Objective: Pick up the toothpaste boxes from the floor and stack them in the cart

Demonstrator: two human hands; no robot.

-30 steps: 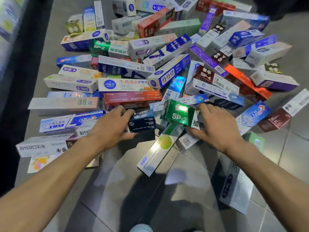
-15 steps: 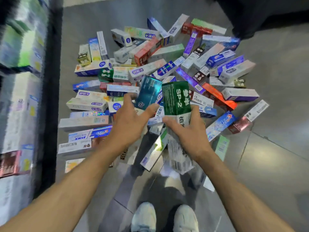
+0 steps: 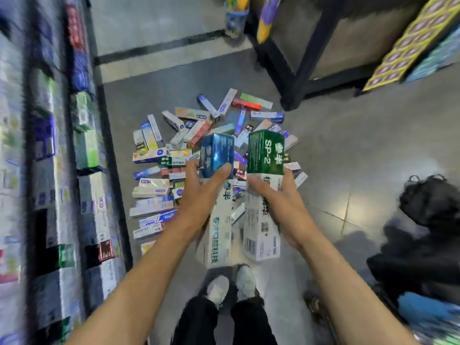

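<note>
**Two boxes lifted, cart yet to be reached**

Nearest are the person's shoes (image 3: 230, 286) on the grey floor (image 3: 348, 155). Above them, the left hand (image 3: 204, 185) grips a blue-topped toothpaste box (image 3: 216, 155), fingers (image 3: 220, 170) curled round it. The right hand (image 3: 276, 192) clamps a green SP-2 box (image 3: 265, 151) in the same way. Both boxes are held upright, clear of the floor. Beyond them lies the pile of toothpaste boxes (image 3: 159, 192), spread beside the left-hand shelf (image 3: 82, 145). This looks like the carrying step; the next move calls for turning to the cart, which I cannot pick out here, and stacking both boxes in it.
</note>
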